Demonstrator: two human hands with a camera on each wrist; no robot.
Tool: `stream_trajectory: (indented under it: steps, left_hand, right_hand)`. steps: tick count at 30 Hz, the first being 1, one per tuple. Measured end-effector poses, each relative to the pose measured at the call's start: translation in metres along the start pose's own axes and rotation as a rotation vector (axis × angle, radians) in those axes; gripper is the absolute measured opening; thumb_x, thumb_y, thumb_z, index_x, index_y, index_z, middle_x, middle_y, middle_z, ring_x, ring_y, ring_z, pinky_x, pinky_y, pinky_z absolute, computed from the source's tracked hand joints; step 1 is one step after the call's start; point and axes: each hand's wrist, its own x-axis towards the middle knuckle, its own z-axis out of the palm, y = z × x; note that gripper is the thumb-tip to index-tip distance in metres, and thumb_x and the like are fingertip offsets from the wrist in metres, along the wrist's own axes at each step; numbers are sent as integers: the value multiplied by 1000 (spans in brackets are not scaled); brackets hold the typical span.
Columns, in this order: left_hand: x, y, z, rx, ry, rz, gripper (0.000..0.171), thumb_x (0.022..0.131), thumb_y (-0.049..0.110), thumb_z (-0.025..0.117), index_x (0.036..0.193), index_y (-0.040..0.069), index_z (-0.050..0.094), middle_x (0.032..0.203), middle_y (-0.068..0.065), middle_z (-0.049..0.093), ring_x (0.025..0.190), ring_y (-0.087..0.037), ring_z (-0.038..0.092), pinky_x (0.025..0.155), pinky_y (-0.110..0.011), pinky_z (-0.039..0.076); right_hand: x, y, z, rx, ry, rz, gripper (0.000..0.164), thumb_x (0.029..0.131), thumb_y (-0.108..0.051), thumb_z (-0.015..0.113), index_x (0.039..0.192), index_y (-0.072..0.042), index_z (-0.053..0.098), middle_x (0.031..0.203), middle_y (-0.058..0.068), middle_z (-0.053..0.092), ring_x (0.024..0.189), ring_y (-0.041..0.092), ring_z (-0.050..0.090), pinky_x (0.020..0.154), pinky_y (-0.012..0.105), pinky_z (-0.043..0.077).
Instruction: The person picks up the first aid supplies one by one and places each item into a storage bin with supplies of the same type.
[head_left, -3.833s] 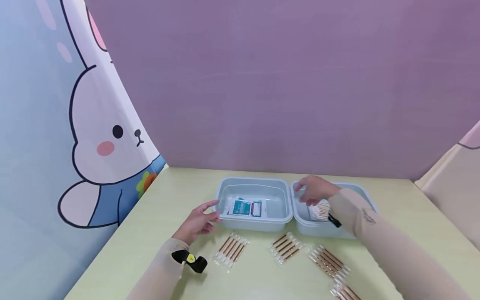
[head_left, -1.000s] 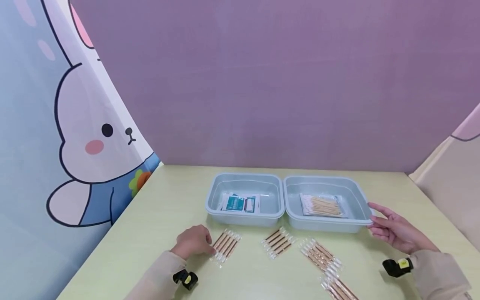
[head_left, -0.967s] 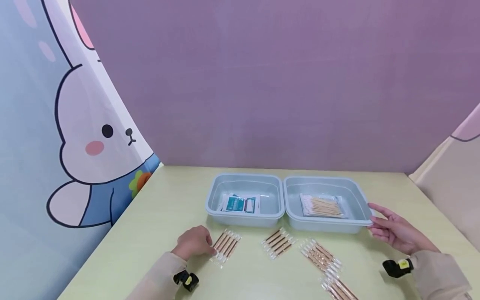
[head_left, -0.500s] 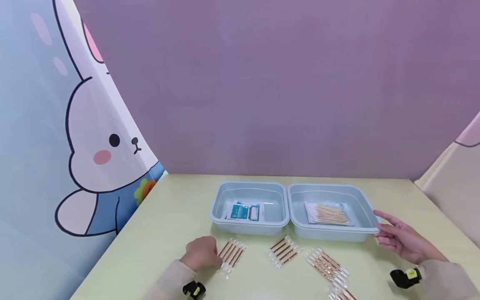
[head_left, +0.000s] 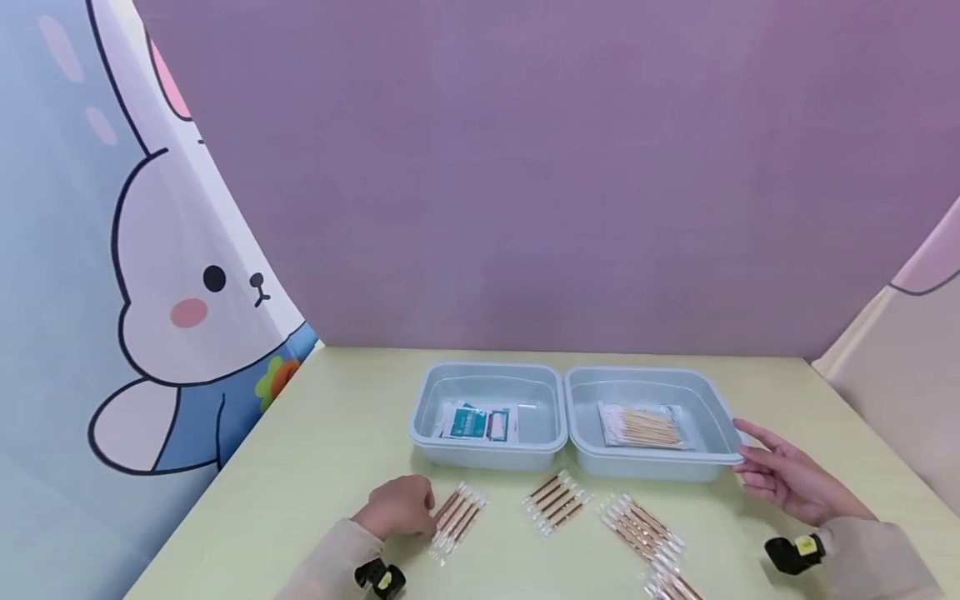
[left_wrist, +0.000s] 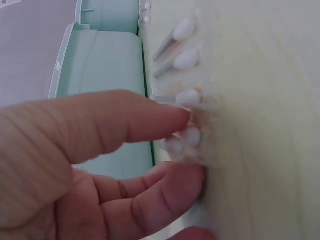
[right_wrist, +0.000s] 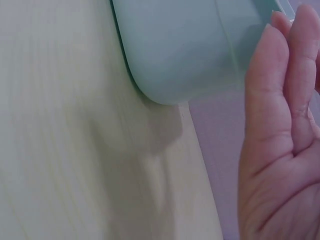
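In the head view my left hand (head_left: pixel 397 507) is low at the left edge of the nearest clear pack of cotton swabs (head_left: pixel 459 518), which lies on the table. Seen from the left wrist, its thumb (left_wrist: pixel 165 120) lies over the pack's edge and a bent finger (left_wrist: pixel 175 192) comes up against it from the other side, pinching the film. My right hand (head_left: pixel 791 479), fingers fairly straight, touches the right front corner of the right light-blue tub (head_left: pixel 652 467). Inside that tub lies a bag of wooden-stick cotton swabs (head_left: pixel 645 427).
Beside it stands the left tub (head_left: pixel 487 457), with teal-and-white sachets (head_left: pixel 476 422) inside. More brown-stick swab packs lie in front: a middle pack (head_left: pixel 557 502), a right pack (head_left: pixel 642 527) and one cut off below (head_left: pixel 671 585). A purple wall (head_left: pixel 525 208) rises behind the table.
Since the oldest frame, my left hand has gone from the left tub's rim down to the swab pack. My right hand has left the right tub's inside for its front corner.
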Motion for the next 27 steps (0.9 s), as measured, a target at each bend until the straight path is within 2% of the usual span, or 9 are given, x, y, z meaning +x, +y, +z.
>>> stream_trajectory:
  steps: [3, 7, 10, 14, 20, 23, 27]
  left_hand:
    - [0, -1, 0, -27, -23, 24, 22, 70, 11, 74, 60, 13, 55, 57, 4, 50, 52, -12, 43, 50, -28, 32]
    - [2, -4, 3, -121, -78, 110, 30, 74, 9, 69, 54, 15, 48, 51, 7, 44, 48, -9, 38, 49, -25, 29]
    - [6, -3, 5, -192, -122, 175, 28, 75, 5, 64, 55, 15, 46, 51, 7, 43, 47, -8, 36, 49, -24, 28]
    - [8, 3, 4, -260, -166, 237, 19, 79, 1, 60, 64, 11, 53, 58, 5, 49, 50, -9, 41, 49, -24, 32]
    - [10, 11, 1, -324, -282, 395, 15, 93, 3, 57, 81, 11, 56, 67, 3, 52, 53, -9, 46, 51, -22, 37]
    - [12, 17, -1, -392, -327, 419, 13, 96, 5, 55, 84, 11, 57, 65, 2, 55, 49, -10, 48, 48, -22, 39]
    - [16, 25, -5, -416, -330, 451, 10, 97, 8, 54, 90, 12, 59, 57, 0, 54, 47, -10, 48, 47, -22, 40]
  right_hand:
    - [0, 0, 0, 3, -3, -1, 48, 104, -3, 30, 123, -33, 64, 95, 10, 72, 83, 13, 70, 77, 27, 53]
    - [-3, -1, -1, 5, -6, -3, 49, 104, -2, 29, 124, -32, 63, 95, 10, 72, 83, 13, 70, 77, 27, 53]
    - [-6, -2, -2, 6, -13, -13, 49, 104, -3, 29, 125, -32, 63, 96, 11, 71, 84, 13, 70, 78, 27, 53]
    - [-7, -4, 0, 1, -27, -29, 50, 105, -3, 27, 126, -31, 62, 97, 10, 71, 85, 14, 70, 78, 28, 53]
    - [-1, 0, 5, 1, -18, -40, 50, 104, -2, 28, 124, -31, 63, 98, 11, 71, 86, 15, 70, 79, 30, 53]
    - [2, 1, 7, 2, -6, -41, 50, 104, -2, 28, 124, -31, 63, 97, 11, 71, 86, 15, 70, 79, 29, 53]
    - [3, 2, 9, -2, 14, -37, 48, 104, -3, 30, 122, -31, 64, 96, 11, 72, 84, 15, 70, 77, 28, 53]
